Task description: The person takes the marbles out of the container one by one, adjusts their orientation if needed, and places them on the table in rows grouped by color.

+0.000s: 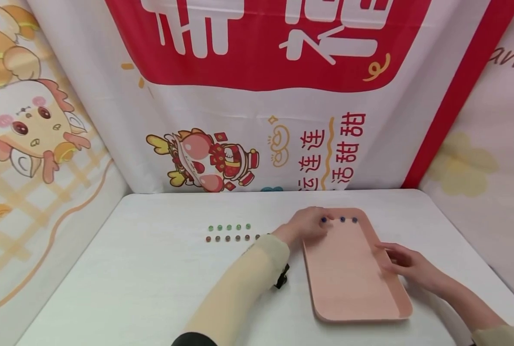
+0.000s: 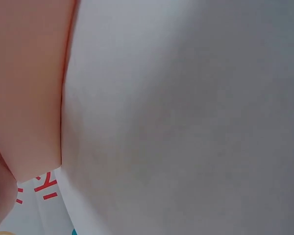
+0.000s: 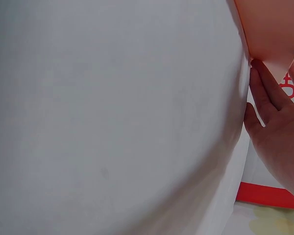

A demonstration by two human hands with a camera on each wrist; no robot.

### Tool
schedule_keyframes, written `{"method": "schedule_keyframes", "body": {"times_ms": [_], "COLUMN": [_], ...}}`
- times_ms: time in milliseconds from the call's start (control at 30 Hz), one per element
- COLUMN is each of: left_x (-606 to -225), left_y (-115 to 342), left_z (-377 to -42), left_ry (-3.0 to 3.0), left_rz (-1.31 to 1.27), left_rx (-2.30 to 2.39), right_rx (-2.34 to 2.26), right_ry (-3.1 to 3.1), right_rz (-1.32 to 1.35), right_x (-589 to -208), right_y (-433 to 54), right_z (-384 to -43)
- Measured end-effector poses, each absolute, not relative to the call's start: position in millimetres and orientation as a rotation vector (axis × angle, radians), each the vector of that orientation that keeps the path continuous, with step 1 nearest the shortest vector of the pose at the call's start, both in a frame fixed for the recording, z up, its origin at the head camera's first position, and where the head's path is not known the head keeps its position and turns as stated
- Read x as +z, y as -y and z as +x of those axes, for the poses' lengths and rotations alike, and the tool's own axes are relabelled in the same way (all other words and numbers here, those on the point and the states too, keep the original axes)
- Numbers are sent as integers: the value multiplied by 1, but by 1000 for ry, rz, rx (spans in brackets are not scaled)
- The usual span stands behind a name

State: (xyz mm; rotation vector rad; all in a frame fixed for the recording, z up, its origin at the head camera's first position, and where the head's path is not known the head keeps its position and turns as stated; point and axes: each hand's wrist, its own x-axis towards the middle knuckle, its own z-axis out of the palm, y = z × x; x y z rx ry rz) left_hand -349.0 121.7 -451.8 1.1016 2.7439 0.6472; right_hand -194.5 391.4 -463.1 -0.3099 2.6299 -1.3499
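A pink rectangular tray (image 1: 348, 278) lies on the right half of the white table. Over its far left corner, my left hand (image 1: 310, 223) has its fingertips at a small dark blue marble (image 1: 324, 219), apparently pinching it. Two more blue marbles, a middle one (image 1: 342, 219) and a right one (image 1: 354, 219), sit in a row along the tray's far end. At the tray's right side, my right hand (image 1: 414, 266) holds the rim, with fingertips over the edge. Other fingers (image 3: 267, 93) lie against the outer wall in the right wrist view. The left wrist view barely catches the left hand.
Left of the tray, a row of several green marbles (image 1: 229, 227) lies behind a row of several brownish marbles (image 1: 227, 238), whose right end is covered by my left sleeve (image 1: 244, 269). Printed cloth walls, including the back one (image 1: 231, 105), enclose the white table (image 1: 144, 269).
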Motion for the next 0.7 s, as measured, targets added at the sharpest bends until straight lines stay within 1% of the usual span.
{"method": "schedule_keyframes", "body": {"times_ms": [400, 700], "left_x": [-454, -458], "left_y": [-122, -122], "left_z": [-347, -350], "left_ry": [-2775, -2822], "left_rz": [1115, 1155], "left_rx": [585, 591], "right_rx": [-1370, -1384], "right_ry": [-2626, -2649], "right_rz": [-312, -361], "right_x": [-463, -464], "right_y": [-391, -392], "right_z": [-192, -192]}}
